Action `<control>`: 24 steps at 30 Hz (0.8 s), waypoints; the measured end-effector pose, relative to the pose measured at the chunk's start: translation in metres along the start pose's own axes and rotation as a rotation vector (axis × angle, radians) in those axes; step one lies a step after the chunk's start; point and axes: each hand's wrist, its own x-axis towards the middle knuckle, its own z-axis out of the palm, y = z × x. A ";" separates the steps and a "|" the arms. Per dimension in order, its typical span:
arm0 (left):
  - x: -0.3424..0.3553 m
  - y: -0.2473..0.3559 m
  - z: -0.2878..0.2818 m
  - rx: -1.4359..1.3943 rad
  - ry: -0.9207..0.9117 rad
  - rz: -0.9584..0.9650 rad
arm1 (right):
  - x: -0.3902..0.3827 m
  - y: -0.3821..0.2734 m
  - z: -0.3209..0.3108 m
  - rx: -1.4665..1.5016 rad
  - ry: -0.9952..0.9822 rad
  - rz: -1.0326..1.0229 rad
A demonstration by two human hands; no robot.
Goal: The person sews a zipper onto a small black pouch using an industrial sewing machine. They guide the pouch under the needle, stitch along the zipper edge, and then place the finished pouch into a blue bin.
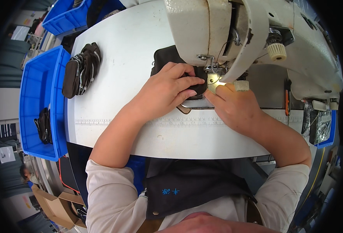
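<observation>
A black fabric pouch (pixel 165 56) with a zipper along its edge lies under the presser foot (pixel 213 69) of a white sewing machine (pixel 194 27). My left hand (pixel 167 87) grips the pouch from the left, its fingers bent and pressed onto the cloth just beside the foot. At the near right corner of the pouch, my right hand (pixel 235 106) has its thumb and index finger closed on the edge. The lit needle plate (pixel 213 80) shows between the two hands. Part of the pouch is hidden beneath my left hand and the machine head.
Stacked dark zippered pouches (pixel 82 70) stand on the white table (pixel 117 77) at the left. A blue bin (pixel 39 85) beyond its edge holds another dark piece. An orange-handled tool (pixel 287 99) lies right of the needle. Plastic-wrapped items (pixel 320 126) sit at the far right.
</observation>
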 end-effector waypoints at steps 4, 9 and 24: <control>0.000 0.001 0.004 0.017 0.032 -0.001 | 0.001 0.000 -0.001 -0.002 0.009 -0.010; 0.000 -0.001 0.007 0.021 0.043 -0.013 | 0.001 0.000 -0.002 0.011 0.013 -0.025; 0.006 -0.002 0.012 0.093 0.119 -0.033 | 0.004 -0.002 0.005 -0.128 0.067 0.010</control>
